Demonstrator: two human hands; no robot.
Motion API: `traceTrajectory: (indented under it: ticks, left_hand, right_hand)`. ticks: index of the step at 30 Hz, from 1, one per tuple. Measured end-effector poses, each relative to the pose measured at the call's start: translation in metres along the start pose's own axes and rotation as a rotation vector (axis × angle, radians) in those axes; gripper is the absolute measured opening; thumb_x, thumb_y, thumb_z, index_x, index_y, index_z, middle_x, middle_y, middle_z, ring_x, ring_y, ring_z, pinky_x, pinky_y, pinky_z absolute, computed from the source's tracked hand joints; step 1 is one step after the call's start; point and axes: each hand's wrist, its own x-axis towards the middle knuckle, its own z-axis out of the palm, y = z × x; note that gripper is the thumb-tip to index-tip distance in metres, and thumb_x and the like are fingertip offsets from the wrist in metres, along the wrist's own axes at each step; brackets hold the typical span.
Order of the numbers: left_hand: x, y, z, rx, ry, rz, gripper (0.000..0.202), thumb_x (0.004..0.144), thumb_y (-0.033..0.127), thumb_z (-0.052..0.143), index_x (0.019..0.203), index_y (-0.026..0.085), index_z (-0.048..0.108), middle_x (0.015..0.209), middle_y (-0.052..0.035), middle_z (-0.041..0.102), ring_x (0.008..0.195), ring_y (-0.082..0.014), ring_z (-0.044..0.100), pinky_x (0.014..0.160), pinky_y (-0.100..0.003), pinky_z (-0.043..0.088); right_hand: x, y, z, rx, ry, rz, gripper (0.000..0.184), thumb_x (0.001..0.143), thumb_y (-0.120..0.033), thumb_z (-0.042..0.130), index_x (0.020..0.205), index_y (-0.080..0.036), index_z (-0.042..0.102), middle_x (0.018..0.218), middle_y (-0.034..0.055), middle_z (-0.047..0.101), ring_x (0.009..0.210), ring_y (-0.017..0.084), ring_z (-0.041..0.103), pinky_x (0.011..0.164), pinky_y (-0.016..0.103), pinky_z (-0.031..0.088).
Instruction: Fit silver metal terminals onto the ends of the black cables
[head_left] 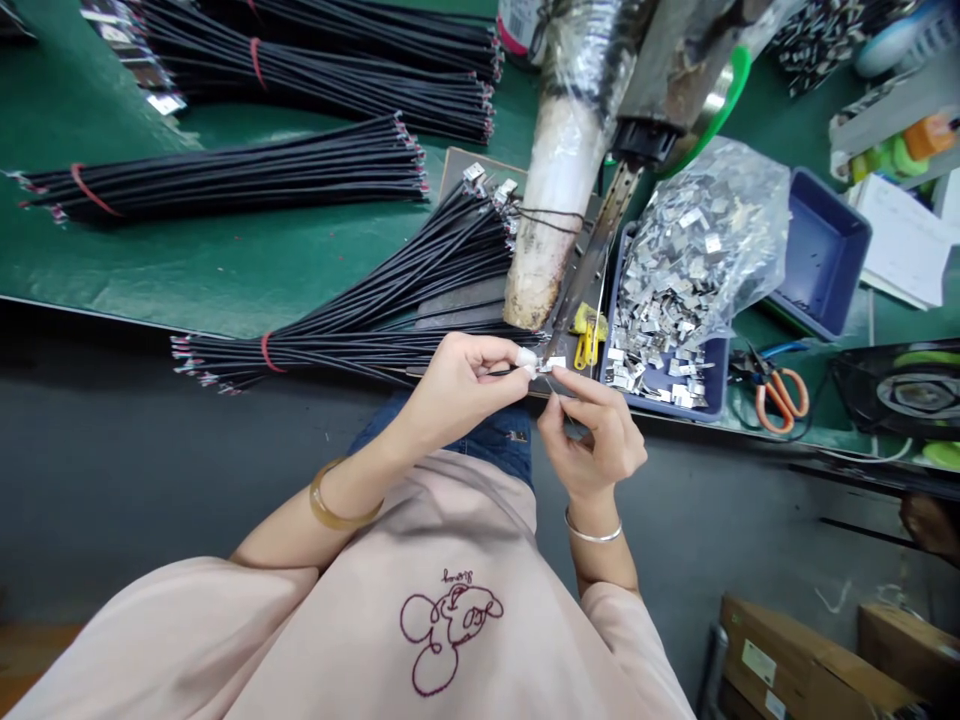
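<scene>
My left hand (469,388) is closed in a pinch around the end of a black cable, with white coverings on its fingertips. At those fingertips sits a small metal connector shell (553,364). From the right, the index finger of my right hand (596,432) reaches the shell, and a thin silvery wire (554,388) shows by its thumb and finger. Just above the shell is the lower end of a metal bar (592,255) that slants down from a stand. Beside my left hand, a fanned bundle of black cables (352,330) lies along the table edge, tied with a red band.
More tied cable bundles (247,180) lie on the green table (225,280). A wrapped white tube (555,180) hangs overhead. To the right are a blue tray (712,385) of metal shells, a yellow cutter (587,345), orange-handled pliers (781,400) and another blue tray (825,240).
</scene>
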Motion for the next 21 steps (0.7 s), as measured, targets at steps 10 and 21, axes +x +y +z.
traceTrajectory:
  ticks: [10, 21]
  left_hand:
    - [-0.006, -0.005, 0.0, 0.173, 0.006, 0.098, 0.012, 0.081, 0.018, 0.063, 0.071, 0.012, 0.063, 0.057, 0.0072, 0.029, 0.053, -0.0046, 0.021, 0.046, -0.019, 0.018]
    - [-0.004, -0.002, -0.001, 0.147, -0.001, 0.117, 0.01, 0.08, 0.017, 0.062, 0.073, 0.011, 0.066, 0.057, 0.0071, 0.033, 0.052, -0.0041, 0.023, 0.045, -0.018, 0.02]
  right_hand:
    - [0.005, -0.007, -0.003, 0.043, -0.075, 0.198, 0.016, 0.086, -0.01, 0.07, 0.095, -0.023, 0.066, 0.11, 0.0039, 0.08, 0.091, 0.016, 0.079, 0.074, 0.024, 0.064]
    - [0.011, -0.009, -0.006, 0.072, -0.086, 0.156, 0.019, 0.083, -0.007, 0.072, 0.091, -0.022, 0.064, 0.115, 0.0069, 0.078, 0.087, 0.015, 0.079, 0.08, 0.026, 0.065]
